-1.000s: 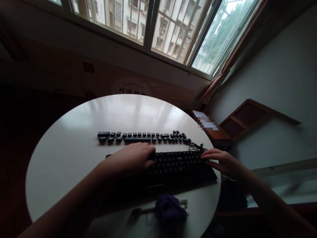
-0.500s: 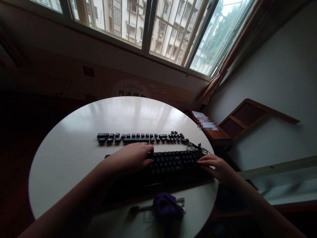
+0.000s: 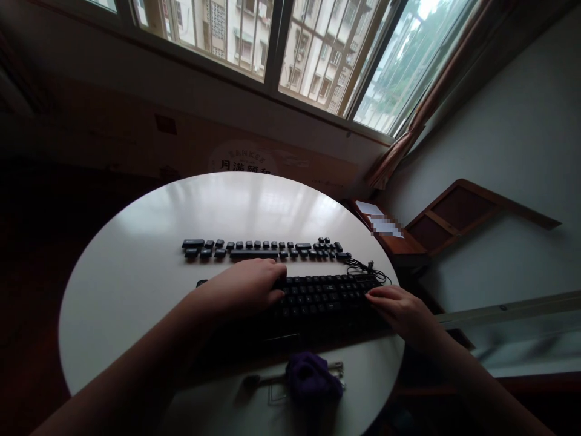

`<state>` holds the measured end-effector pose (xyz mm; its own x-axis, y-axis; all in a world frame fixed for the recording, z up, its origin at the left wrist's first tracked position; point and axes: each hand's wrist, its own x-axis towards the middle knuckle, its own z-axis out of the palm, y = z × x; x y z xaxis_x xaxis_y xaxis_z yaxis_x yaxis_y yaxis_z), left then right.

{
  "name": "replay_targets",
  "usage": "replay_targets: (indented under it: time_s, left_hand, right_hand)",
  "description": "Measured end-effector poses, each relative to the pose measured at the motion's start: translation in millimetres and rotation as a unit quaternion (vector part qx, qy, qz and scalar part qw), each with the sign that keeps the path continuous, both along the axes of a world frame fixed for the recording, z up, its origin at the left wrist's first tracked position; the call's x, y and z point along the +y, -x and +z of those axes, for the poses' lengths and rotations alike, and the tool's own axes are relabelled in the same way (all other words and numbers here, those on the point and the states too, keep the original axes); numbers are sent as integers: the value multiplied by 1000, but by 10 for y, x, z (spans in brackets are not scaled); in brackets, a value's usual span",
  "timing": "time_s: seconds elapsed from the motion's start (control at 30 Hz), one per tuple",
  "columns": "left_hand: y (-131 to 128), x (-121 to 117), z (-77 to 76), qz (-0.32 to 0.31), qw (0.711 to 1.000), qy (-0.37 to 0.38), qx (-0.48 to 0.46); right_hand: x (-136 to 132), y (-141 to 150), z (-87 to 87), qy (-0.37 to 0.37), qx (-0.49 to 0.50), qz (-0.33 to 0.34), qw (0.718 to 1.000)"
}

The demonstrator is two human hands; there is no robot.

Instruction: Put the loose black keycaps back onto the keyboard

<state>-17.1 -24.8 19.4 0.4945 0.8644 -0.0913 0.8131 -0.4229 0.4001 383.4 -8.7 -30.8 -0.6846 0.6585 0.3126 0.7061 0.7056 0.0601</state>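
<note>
A black keyboard (image 3: 313,297) lies on the white table, partly covered by my hands. Over its left part rests my left hand (image 3: 254,281), index finger bent down to the keys and thumb apart from it; the other fingers are hidden. At the keyboard's right end, my right hand (image 3: 399,306) has its fingertips pinched together; whatever is between them is too small to make out. Behind the keyboard, loose black keycaps (image 3: 263,244) stand in two rows, with a long space-bar keycap (image 3: 253,254) in the nearer row. A coiled black cable (image 3: 363,267) lies by the keyboard's far right corner.
Close to me on the round white table (image 3: 122,260) are a purple cloth (image 3: 313,376), a dark brush (image 3: 254,381) and a bent wire tool (image 3: 276,393). A wooden chair (image 3: 403,242) with papers (image 3: 381,221) on it stands to the right, below a barred window (image 3: 327,60).
The whole view has shifted slightly, so everything sits a little farther right. The right fingertips have drawn closer together at the keyboard's right end. The left hand stays in place on the keyboard.
</note>
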Motion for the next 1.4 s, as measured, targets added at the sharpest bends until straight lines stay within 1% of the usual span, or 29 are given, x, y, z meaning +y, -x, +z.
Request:
replay_targets:
  time_s: [0.1,0.2,0.3,0.4,0.47,0.57,0.7,0.77,0.83,0.97,1.03,1.1,1.23,1.4]
  left_hand:
    - [12,7,-27,4,1000,1,-5]
    - [17,6,-36,6,1000,3,-11]
    - [10,-3,-17,10,1000,6,-15]
    - [-1,-19,18,8,1000,-4,-12]
    - [-7,-31,39,7,1000,-8,-9]
    - [-7,-45,47,10,1000,-7,-2]
    - [5,-55,24,5,1000,-16,1]
    - [12,-62,15,5,1000,-14,1]
    - [19,-67,14,5,1000,-11,3]
    - [27,-62,23,1,1000,-9,0]
    - [24,-54,32,2,1000,-8,-1]
    - [19,-51,46,4,1000,-6,2]
    - [8,-63,83,9,1000,2,10]
    - [-4,-98,137,14,1000,-2,21]
  right_hand:
    - [-77,17,-73,-32,-6,-8,999]
    - [-143,-46,-172,-7,-31,-11,999]
    - [-208,-132,-270,25,-52,-32,998]
    - [-296,-151,-372,28,-43,-55,997]
    - [-365,-112,-456,14,-11,-65,998]
    - [-456,-19,-597,-9,67,-84,994]
    - [-507,44,-738,17,171,-121,978]
    - [-502,41,-768,27,195,-127,972]
    - [-489,38,-776,30,196,-124,972]
    - [-466,74,-761,29,221,-143,964]
    - [-453,98,-750,36,230,-136,963]
    - [-440,116,-741,44,237,-128,962]
    - [-415,131,-737,36,255,-133,957]
    - [-396,110,-782,40,264,-137,954]
